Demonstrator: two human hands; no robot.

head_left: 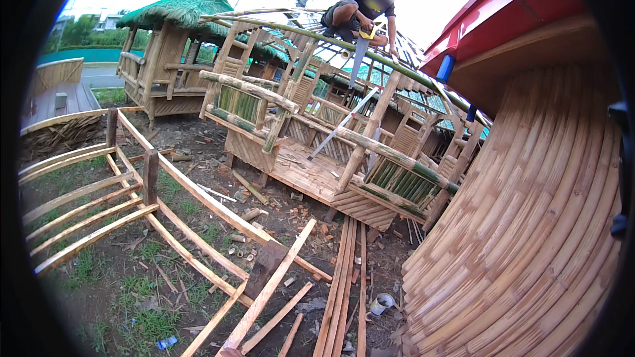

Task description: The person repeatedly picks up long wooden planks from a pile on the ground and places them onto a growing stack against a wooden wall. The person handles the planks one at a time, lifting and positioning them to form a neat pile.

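A sliver of what looks like my left hand [230, 352] shows at the lower edge, by the near end of a pale wooden plank [272, 282]. Its fingers are mostly cut off, so their grip cannot be made out. The plank slants away to the right, crossing in front of a dark wooden post [266, 267]. My right hand is out of view. Several long reddish-brown wooden strips [337, 291] lie on the ground to the right of the plank, with a shorter wooden offcut [278, 317] between.
A person [370, 6] squats on the roof frame of a bamboo hut [311, 165], holding a handsaw [359, 59]. A slatted wooden frame [86, 205] stands at left, a curved bamboo wall [522, 225] at right. A white bucket [381, 303] and scattered offcuts lie on the dirt.
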